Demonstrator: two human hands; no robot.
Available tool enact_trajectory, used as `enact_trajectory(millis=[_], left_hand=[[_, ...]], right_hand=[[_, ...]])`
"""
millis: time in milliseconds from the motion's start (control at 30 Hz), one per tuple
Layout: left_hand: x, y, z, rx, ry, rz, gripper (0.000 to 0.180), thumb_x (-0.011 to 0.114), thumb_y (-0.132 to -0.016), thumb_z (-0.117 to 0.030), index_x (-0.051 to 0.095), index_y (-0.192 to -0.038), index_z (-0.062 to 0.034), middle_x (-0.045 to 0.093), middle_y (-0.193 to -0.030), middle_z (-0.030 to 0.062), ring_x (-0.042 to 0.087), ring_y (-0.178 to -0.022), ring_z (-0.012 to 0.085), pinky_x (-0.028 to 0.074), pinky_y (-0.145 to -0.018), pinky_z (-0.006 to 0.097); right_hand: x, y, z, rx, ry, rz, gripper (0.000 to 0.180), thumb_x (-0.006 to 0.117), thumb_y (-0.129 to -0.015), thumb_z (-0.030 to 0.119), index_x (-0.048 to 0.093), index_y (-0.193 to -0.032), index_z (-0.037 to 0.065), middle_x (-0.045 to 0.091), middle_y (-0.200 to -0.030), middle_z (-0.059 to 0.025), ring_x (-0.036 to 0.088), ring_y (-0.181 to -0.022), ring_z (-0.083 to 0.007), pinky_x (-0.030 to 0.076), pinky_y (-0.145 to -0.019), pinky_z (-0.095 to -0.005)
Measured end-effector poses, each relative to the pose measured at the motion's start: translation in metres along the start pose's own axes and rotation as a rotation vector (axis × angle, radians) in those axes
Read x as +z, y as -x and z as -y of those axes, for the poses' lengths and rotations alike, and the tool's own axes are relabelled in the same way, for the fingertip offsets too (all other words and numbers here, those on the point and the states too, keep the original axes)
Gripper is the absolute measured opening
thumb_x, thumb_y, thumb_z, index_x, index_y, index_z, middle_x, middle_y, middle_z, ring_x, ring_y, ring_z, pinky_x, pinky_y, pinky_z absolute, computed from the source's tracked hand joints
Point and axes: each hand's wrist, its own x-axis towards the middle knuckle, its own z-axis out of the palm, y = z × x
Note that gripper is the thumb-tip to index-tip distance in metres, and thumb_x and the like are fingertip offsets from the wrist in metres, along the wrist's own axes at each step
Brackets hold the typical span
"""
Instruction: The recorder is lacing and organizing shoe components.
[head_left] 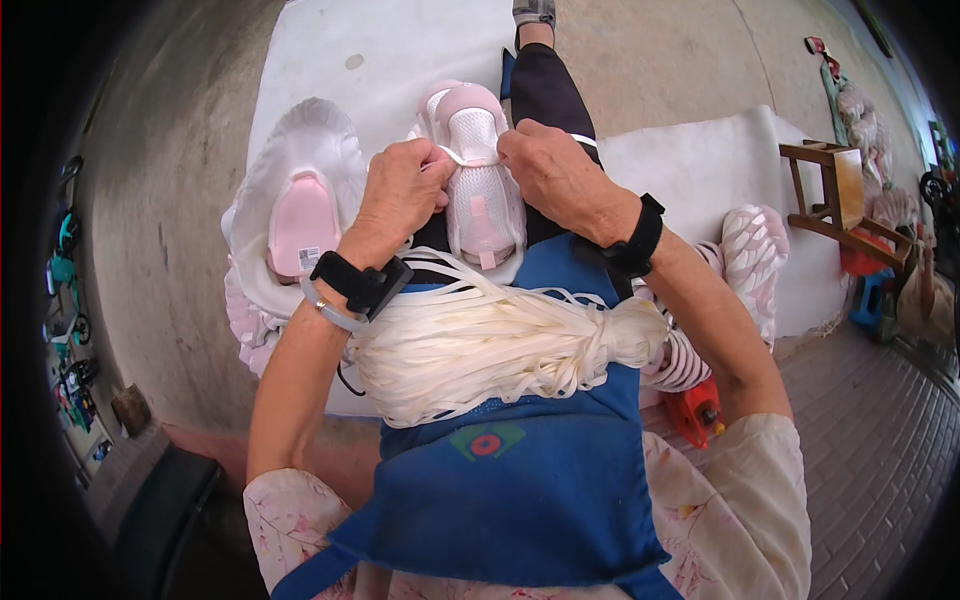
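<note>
A pink-and-white mesh shoe upper [486, 215] lies over my lap, with its tongue pointing away from me. Across it runs a white shoelace [468, 160], stretched between my two hands. My left hand [405, 185] is closed, pinching the lace at the upper's left edge. On the right edge my right hand [560, 175] is also closed, with its fingers on the lace's other side. A thick bundle of cream-white laces [480, 355] rests across my lap below the hands, tied at its right end. Some of its strands trail up toward the upper.
To the left, a pink insole-shaped piece [303, 225] lies in a white upper [310, 140] on a white sheet [315, 50]. Laced pink-and-white uppers [755, 265] are piled at right, near a wooden stool [840, 185]. A red object [690, 412] sits by my right elbow.
</note>
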Motion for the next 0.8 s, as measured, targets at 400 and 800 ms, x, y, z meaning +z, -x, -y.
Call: enact_trajectory(millis=[400, 800], left_hand=[[-0.002, 0.008, 0.015, 0.413, -0.426, -0.302, 0.015, 0.06, -0.086, -0.015, 0.065, -0.086, -0.0006, 0.065, -0.08, 0.0115, 0.063, -0.07, 0.0275, 0.051, -0.066, 0.036], [0.009, 0.028, 0.0, 0.548, -0.675, -0.316, 0.021, 0.064, -0.084, -0.021, 0.062, -0.095, -0.0027, 0.06, -0.081, 0.0137, 0.055, -0.08, 0.0319, 0.044, -0.074, 0.042]], right_hand=[[0.001, 0.006, -0.003, 0.185, -0.234, -0.087, 0.016, 0.06, -0.082, 0.01, 0.06, -0.078, -0.005, 0.061, -0.072, -0.0225, 0.061, -0.069, -0.0383, 0.049, -0.065, -0.0428], [0.003, 0.022, 0.01, 0.171, -0.093, -0.11, 0.02, 0.064, -0.082, 0.015, 0.057, -0.088, -0.003, 0.059, -0.088, -0.0205, 0.06, -0.082, -0.0366, 0.049, -0.07, -0.0435]])
